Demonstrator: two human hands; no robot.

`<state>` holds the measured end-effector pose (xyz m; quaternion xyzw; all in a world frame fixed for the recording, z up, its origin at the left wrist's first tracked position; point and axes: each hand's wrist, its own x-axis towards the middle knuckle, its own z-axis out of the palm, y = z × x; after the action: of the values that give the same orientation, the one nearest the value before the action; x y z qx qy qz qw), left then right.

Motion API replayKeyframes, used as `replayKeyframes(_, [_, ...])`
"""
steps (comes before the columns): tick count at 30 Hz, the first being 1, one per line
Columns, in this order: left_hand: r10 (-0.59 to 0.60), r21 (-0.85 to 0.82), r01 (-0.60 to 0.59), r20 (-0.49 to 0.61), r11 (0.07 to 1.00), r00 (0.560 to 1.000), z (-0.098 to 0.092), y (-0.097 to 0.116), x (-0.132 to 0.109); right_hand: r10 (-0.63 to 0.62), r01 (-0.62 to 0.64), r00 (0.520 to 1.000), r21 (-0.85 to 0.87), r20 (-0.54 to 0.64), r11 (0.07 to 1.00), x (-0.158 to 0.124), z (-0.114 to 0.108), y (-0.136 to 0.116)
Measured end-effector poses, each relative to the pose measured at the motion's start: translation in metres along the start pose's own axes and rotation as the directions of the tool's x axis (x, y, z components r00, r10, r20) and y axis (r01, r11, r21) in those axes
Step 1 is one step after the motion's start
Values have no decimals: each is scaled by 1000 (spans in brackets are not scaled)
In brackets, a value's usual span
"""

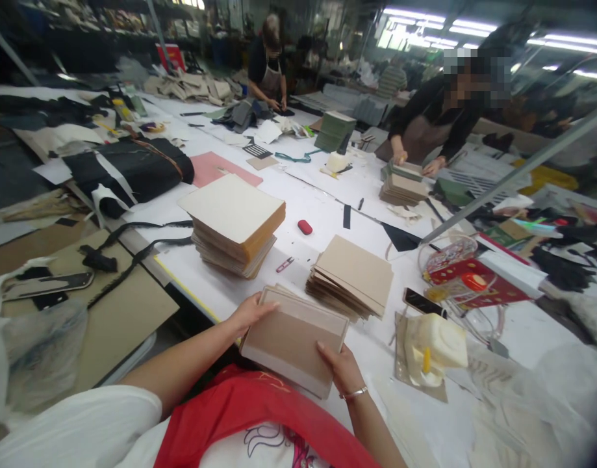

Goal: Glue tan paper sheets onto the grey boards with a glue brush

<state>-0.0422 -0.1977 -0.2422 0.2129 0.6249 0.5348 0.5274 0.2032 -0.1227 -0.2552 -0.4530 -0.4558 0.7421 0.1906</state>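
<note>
Both my hands grip a brown cardboard panel with a pale border [293, 335], tilted over the near table edge. More sheets seem to lie beneath it; how many I cannot tell. My left hand [256, 312] has its upper left corner, thumb on top. At its right side my right hand [341, 364] holds on, thumb on the face and the other fingers hidden underneath. Just beyond stands a loose stack of brown boards [354, 273]. To the left rises a taller stack with a cream top [234, 208]. Small pink-handled thread snips [285, 264] lie between the stacks.
A white glue container [434, 344] and a phone [425, 303] are on the right, near a red bag [488, 279]. A small red case [304, 227] sits ahead. Across the table, a person [434, 123] handles another board stack [403, 185]. A black roll [132, 169] lies left.
</note>
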Motion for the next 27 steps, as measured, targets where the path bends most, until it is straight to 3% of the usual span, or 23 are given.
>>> replayKeyframes(5, [102, 110, -87, -135, 990, 986, -2, 29, -21, -68, 81, 985, -77, 157, 994, -4, 5, -27])
replayKeyframes(9, [199, 28, -198, -195, 980, 960, -12, 43, -44, -110, 151, 969, -176, 220, 973, 4, 18, -52])
replayKeyframes(12, [271, -98, -311, -295, 945, 916, -26, 54, -67, -310, 369, 929, -417, 205, 831, 1, 37, -76])
replayKeyframes(13, [296, -141, -360, -342, 922, 892, -32, 58, -74, -430, 464, 882, -514, 192, 722, -2, 45, -83])
replayKeyframes(14, [314, -180, -407, -391, 896, 865, -39, 61, -81, -560, 548, 806, -598, 191, 585, -5, 53, -90])
replayKeyframes(16, [336, -241, -489, -478, 838, 811, -59, 68, -93, -762, 674, 599, -669, 248, 312, -10, 72, -101])
replayKeyframes(17, [343, -260, -523, -513, 812, 787, -70, 70, -98, -804, 713, 518, -667, 292, 218, -11, 82, -106])
replayKeyframes(18, [350, -272, -551, -538, 789, 766, -82, 72, -103, -821, 739, 471, -652, 322, 169, -10, 93, -110])
replayKeyframes(19, [360, -277, -576, -558, 769, 748, -94, 72, -108, -814, 761, 464, -628, 348, 165, -7, 105, -114])
replayKeyframes(21, [377, -275, -615, -587, 739, 716, -115, 69, -120, -728, 780, 549, -565, 410, 270, 0, 131, -120])
replayKeyframes(23, [380, -272, -628, -602, 729, 702, -134, 63, -132, -502, 745, 667, -506, 551, 434, 9, 160, -124])
replayKeyframes(24, [375, -276, -626, -604, 729, 703, -143, 58, -137, -344, 702, 696, -497, 631, 509, 14, 176, -126])
replayKeyframes(25, [365, -285, -620, -604, 731, 708, -153, 53, -142, -181, 653, 695, -504, 696, 566, 17, 192, -127])
replayKeyframes(27, [329, -321, -598, -603, 734, 727, -175, 41, -150, 65, 569, 648, -540, 759, 621, 22, 226, -126])
